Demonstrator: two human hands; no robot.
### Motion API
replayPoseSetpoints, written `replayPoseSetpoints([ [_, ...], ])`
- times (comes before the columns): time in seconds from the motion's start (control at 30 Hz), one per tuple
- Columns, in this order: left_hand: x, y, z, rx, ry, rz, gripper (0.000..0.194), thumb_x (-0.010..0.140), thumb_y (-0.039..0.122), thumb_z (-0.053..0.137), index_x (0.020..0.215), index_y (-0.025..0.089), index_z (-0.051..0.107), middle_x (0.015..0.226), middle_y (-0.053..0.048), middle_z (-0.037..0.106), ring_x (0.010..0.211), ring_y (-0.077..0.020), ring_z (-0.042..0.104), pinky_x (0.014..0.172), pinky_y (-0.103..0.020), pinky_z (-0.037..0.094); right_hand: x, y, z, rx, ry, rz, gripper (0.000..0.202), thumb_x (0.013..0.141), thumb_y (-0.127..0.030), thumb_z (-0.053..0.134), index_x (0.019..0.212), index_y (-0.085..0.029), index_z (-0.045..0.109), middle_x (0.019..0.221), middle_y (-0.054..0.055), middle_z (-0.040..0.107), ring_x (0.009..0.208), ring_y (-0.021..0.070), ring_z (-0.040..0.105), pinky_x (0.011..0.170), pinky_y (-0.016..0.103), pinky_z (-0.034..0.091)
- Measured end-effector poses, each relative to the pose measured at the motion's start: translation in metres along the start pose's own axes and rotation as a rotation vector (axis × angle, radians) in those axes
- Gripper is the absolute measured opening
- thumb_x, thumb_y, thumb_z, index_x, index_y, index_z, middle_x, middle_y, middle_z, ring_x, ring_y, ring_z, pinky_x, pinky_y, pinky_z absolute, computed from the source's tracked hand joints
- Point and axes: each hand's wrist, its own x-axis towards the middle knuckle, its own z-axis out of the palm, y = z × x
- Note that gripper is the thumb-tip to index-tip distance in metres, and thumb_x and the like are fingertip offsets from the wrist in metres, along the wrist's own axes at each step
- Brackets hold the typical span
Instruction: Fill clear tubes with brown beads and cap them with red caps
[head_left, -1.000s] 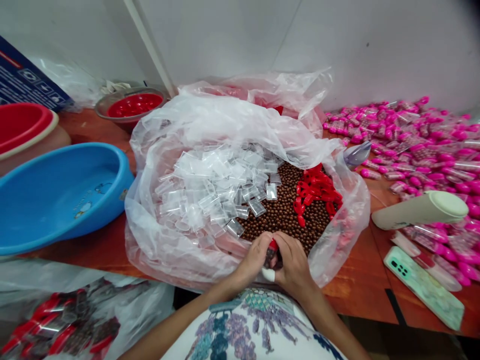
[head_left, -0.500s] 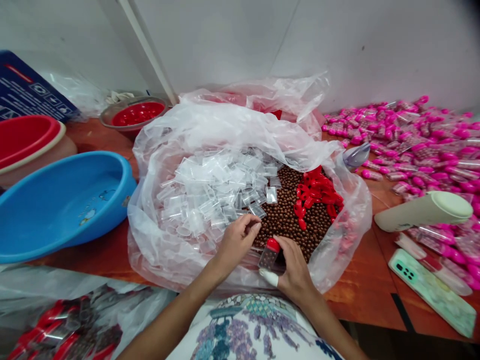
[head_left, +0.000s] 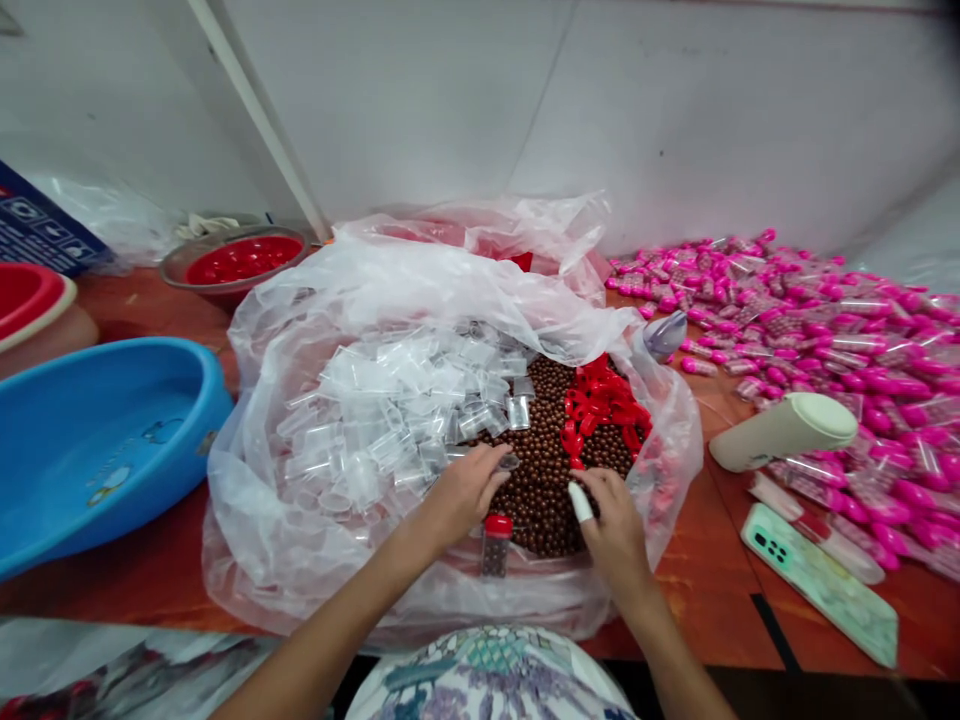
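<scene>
My left hand [head_left: 466,492] is closed at the right edge of a heap of clear plastic containers [head_left: 390,390]. Its fingertips pinch one clear container [head_left: 509,462] over the brown beads [head_left: 551,500]. My right hand [head_left: 616,530], its thumb wrapped in white, has its fingers apart beside a pile of red caps [head_left: 604,400]. Those fingertips are near the lowest cap; whether they touch it I cannot tell. Below my left hand, a bead-filled container with a red cap [head_left: 495,546] stands out of both hands at the near side of the plastic bag [head_left: 315,590].
A blue basin [head_left: 180,380] stands on the left, with a bowl of red pieces [head_left: 244,262] behind. To the right are a pale tumbler [head_left: 784,432], a phone [head_left: 821,585] and a large heap of pink-capped tubes [head_left: 825,320]. A wall rises behind the table.
My right hand has let go of the red-capped container and moved up and right to the caps. My left hand has taken a clear container. The whole view has shifted.
</scene>
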Motion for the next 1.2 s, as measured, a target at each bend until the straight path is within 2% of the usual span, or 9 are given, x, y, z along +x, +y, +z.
replayPoseSetpoints([
  [0.07, -0.003, 0.002, 0.005, -0.180, -0.080, -0.155, 0.031, 0.084, 0.027, 0.047, 0.114, 0.020, 0.048, 0.093, -0.005, 0.063, 0.082, -0.0174, 0.059, 0.074, -0.030, 0.045, 0.009, 0.011, -0.006, -0.059, 0.049, 0.036, 0.029, 0.086, -0.022, 0.043, 0.112, -0.022, 0.055, 0.103, 0.008, 0.055, 0.098, 0.0219, 0.051, 0.088, 0.041, 0.042],
  [0.17, -0.001, -0.002, 0.017, -0.351, -0.145, -0.331, 0.021, 0.075, 0.029, 0.057, 0.093, 0.018, 0.057, 0.073, 0.000, 0.062, 0.063, -0.0147, 0.056, 0.058, -0.023, 0.041, 0.020, 0.021, -0.006, -0.117, 0.058, 0.047, 0.032, 0.087, -0.028, 0.043, 0.116, -0.020, 0.054, 0.103, 0.010, 0.056, 0.097, 0.0233, 0.051, 0.086, 0.042, 0.043],
  [0.27, 0.006, -0.010, 0.030, -0.381, -0.141, -0.432, 0.016, 0.068, 0.028, 0.061, 0.079, 0.016, 0.061, 0.064, 0.000, 0.060, 0.055, -0.0126, 0.052, 0.049, -0.021, 0.035, 0.027, 0.024, 0.000, -0.133, 0.053, 0.015, 0.034, 0.088, -0.029, 0.042, 0.118, -0.019, 0.053, 0.102, 0.010, 0.058, 0.096, 0.0236, 0.052, 0.085, 0.041, 0.044],
  [0.37, 0.015, -0.013, 0.041, -0.427, -0.110, -0.488, 0.017, 0.065, 0.027, 0.063, 0.077, 0.015, 0.060, 0.061, 0.001, 0.058, 0.052, -0.0113, 0.051, 0.047, -0.020, 0.034, 0.030, 0.026, 0.007, -0.127, 0.048, -0.004, 0.035, 0.089, -0.027, 0.039, 0.120, -0.020, 0.052, 0.102, 0.010, 0.058, 0.094, 0.0233, 0.053, 0.084, 0.041, 0.044],
  [0.57, 0.028, -0.003, 0.060, -0.618, 0.037, -0.530, 0.021, 0.068, 0.031, 0.063, 0.079, 0.017, 0.052, 0.058, 0.004, 0.053, 0.050, -0.0105, 0.051, 0.047, -0.020, 0.039, 0.035, 0.027, 0.010, -0.114, 0.025, 0.042, 0.035, 0.089, -0.024, 0.037, 0.121, -0.018, 0.051, 0.104, 0.011, 0.057, 0.096, 0.0231, 0.052, 0.086, 0.041, 0.043],
  [0.73, 0.031, 0.002, 0.077, -0.707, 0.154, -0.514, 0.023, 0.071, 0.036, 0.062, 0.077, 0.018, 0.049, 0.063, 0.003, 0.053, 0.059, -0.0115, 0.053, 0.054, -0.021, 0.042, 0.040, 0.028, 0.008, -0.095, 0.028, 0.046, 0.037, 0.089, -0.024, 0.036, 0.123, -0.018, 0.050, 0.105, 0.010, 0.058, 0.097, 0.0228, 0.052, 0.086, 0.040, 0.042],
  [0.83, 0.032, 0.001, 0.082, -0.773, 0.173, -0.523, 0.024, 0.070, 0.035, 0.064, 0.078, 0.018, 0.048, 0.066, 0.003, 0.054, 0.062, -0.0114, 0.054, 0.058, -0.022, 0.041, 0.044, 0.030, 0.008, -0.109, 0.037, 0.037, 0.037, 0.090, -0.028, 0.038, 0.124, -0.020, 0.050, 0.103, 0.010, 0.060, 0.095, 0.0234, 0.052, 0.084, 0.040, 0.042],
  [1.03, 0.033, -0.002, 0.084, -0.935, 0.166, -0.525, 0.028, 0.064, 0.019, 0.067, 0.083, 0.018, 0.046, 0.075, 0.002, 0.055, 0.069, -0.0105, 0.055, 0.067, -0.022, 0.041, 0.051, 0.031, 0.012, -0.122, 0.037, 0.065, 0.037, 0.089, -0.034, 0.040, 0.120, -0.020, 0.054, 0.097, 0.009, 0.062, 0.090, 0.0239, 0.051, 0.082, 0.040, 0.042],
  [1.2, 0.033, -0.004, 0.085, -1.015, 0.165, -0.516, 0.032, 0.062, 0.016, 0.068, 0.085, 0.018, 0.046, 0.078, 0.001, 0.058, 0.077, -0.0127, 0.057, 0.074, -0.024, 0.042, 0.048, 0.029, 0.011, 0.059, 0.120, 0.120, 0.036, 0.088, -0.034, 0.042, 0.120, -0.021, 0.053, 0.102, 0.008, 0.059, 0.095, 0.0224, 0.052, 0.087, 0.040, 0.040],
])
